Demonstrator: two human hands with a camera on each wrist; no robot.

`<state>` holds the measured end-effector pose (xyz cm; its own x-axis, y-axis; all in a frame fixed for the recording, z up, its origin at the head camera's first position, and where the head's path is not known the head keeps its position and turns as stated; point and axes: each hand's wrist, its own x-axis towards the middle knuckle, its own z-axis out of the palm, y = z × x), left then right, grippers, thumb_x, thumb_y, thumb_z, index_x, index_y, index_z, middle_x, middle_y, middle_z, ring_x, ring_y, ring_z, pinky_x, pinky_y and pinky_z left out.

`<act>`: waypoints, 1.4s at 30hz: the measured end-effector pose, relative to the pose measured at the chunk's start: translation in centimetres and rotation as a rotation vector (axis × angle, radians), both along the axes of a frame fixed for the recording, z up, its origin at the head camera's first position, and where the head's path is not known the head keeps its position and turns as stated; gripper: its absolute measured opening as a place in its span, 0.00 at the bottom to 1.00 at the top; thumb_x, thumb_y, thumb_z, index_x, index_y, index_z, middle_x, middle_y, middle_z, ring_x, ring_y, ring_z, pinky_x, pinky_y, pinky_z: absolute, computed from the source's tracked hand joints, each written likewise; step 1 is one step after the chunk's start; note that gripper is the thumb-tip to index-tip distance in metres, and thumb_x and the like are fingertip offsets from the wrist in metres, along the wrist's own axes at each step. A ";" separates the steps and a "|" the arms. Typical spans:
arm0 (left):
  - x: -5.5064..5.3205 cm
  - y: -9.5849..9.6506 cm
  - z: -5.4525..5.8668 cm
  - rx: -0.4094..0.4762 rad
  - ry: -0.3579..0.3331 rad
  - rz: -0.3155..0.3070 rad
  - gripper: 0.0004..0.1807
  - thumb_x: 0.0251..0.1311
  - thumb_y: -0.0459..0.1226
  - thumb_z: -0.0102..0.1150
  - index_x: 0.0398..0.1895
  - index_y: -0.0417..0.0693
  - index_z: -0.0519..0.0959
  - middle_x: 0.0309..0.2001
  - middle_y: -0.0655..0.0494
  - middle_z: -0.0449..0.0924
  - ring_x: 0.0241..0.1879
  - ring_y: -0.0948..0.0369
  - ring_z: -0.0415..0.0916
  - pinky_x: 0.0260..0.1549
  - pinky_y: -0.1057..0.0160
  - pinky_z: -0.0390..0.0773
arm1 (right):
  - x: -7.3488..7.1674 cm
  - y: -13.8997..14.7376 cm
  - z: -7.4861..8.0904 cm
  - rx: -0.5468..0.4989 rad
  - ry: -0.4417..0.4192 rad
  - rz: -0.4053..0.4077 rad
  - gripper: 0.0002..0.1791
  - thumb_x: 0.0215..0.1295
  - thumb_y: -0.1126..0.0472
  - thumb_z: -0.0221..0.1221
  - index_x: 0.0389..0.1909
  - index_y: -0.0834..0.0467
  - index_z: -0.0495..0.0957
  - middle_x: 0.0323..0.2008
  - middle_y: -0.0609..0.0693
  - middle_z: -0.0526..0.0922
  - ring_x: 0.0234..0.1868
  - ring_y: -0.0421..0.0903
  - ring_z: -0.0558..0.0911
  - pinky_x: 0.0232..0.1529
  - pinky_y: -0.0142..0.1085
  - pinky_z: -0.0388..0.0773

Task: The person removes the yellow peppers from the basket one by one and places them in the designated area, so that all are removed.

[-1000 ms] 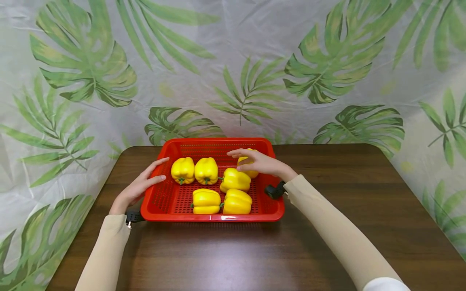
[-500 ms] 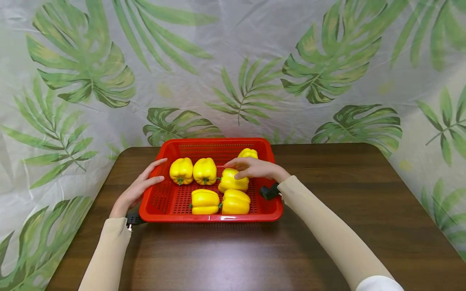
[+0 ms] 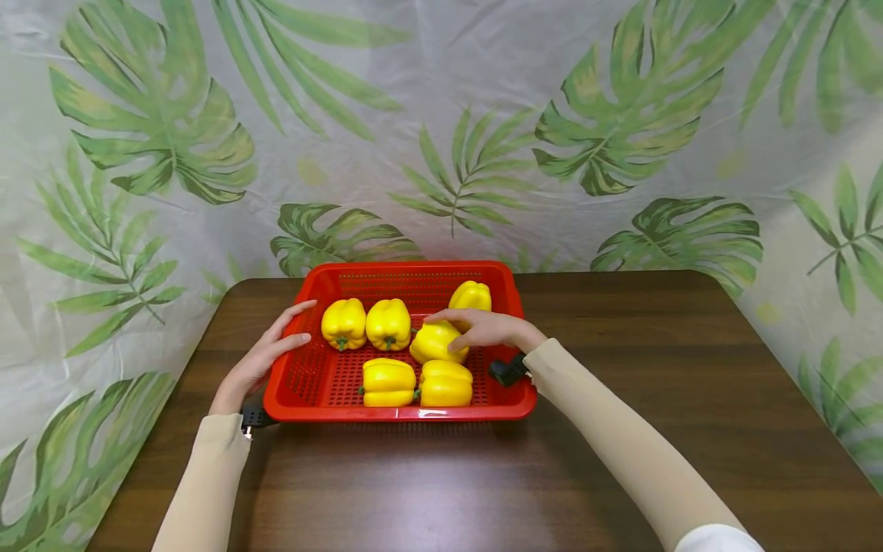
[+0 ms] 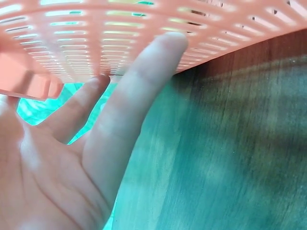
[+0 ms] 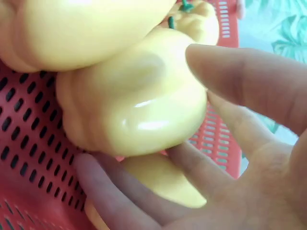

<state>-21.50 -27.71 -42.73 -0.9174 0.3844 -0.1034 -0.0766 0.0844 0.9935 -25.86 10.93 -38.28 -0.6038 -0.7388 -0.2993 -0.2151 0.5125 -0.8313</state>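
A red perforated plastic basket [image 3: 331, 415] holds several yellow bell peppers with green stems. My right hand [image 3: 484, 328] reaches over its right side and grips the middle bell pepper [image 3: 432, 343]. In the right wrist view the thumb [image 5: 240, 76] lies on one side of that bell pepper [image 5: 144, 110] and the fingers curl beneath the other. My left hand [image 3: 259, 360] is at the basket's left side, fingers extended and apart. The left wrist view shows its fingertips against the slotted outer wall [image 4: 240, 21].
Two bell peppers [image 3: 344, 323] stand side by side at the basket's left. Two more [image 3: 388, 382] lie along its front, and one [image 3: 471, 297] sits in the back right corner. The brown wooden table [image 3: 662, 368] meets a leaf-printed cloth [image 3: 483, 77] behind.
My right hand has come forward from over the back right pepper to the middle one, which has tilted slightly in the grip. The left hand stays at the basket's side.
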 end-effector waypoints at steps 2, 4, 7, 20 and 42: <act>0.0 0.0 0.0 -0.002 0.002 0.004 0.33 0.71 0.38 0.47 0.74 0.58 0.48 0.68 0.41 0.50 0.55 0.44 0.71 0.44 0.48 0.78 | 0.0 -0.1 -0.2 -0.012 -0.022 0.003 0.36 0.62 0.68 0.55 0.72 0.57 0.58 0.70 0.55 0.56 0.63 0.52 0.60 0.58 0.43 0.66; -0.1 0.0 -0.1 -0.003 0.006 0.004 0.33 0.71 0.39 0.47 0.75 0.57 0.48 0.68 0.40 0.49 0.55 0.44 0.71 0.44 0.48 0.78 | 0.0 -0.2 -0.3 -0.017 -0.035 -0.001 0.36 0.62 0.68 0.55 0.72 0.56 0.57 0.71 0.54 0.56 0.64 0.52 0.60 0.58 0.43 0.65; -0.1 -0.1 -0.1 0.000 0.012 0.003 0.33 0.71 0.39 0.47 0.75 0.56 0.48 0.68 0.39 0.49 0.55 0.44 0.70 0.44 0.48 0.78 | -0.1 -0.4 -0.7 -0.024 -0.031 0.006 0.36 0.62 0.68 0.55 0.72 0.55 0.57 0.71 0.54 0.55 0.66 0.52 0.58 0.60 0.45 0.62; -0.1 0.0 -0.3 0.019 0.007 0.003 0.32 0.71 0.38 0.46 0.75 0.57 0.48 0.69 0.39 0.48 0.55 0.46 0.70 0.45 0.49 0.77 | -0.1 -0.3 -0.5 -0.029 -0.010 -0.001 0.29 0.67 0.61 0.56 0.69 0.51 0.62 0.69 0.52 0.59 0.64 0.51 0.61 0.59 0.45 0.64; 0.0 0.2 -0.3 0.050 0.006 0.009 0.31 0.71 0.37 0.45 0.74 0.59 0.48 0.69 0.39 0.47 0.56 0.45 0.68 0.46 0.49 0.77 | 0.2 0.7 0.6 -0.143 -0.086 -0.094 0.27 0.67 0.65 0.53 0.66 0.50 0.65 0.65 0.52 0.63 0.54 0.52 0.70 0.47 0.45 0.75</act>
<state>-21.45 -27.50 -43.03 -0.9214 0.3805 -0.0788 -0.0712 0.0339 0.9969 -25.63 11.59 -37.71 -0.6489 -0.7193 -0.2481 -0.0973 0.4019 -0.9105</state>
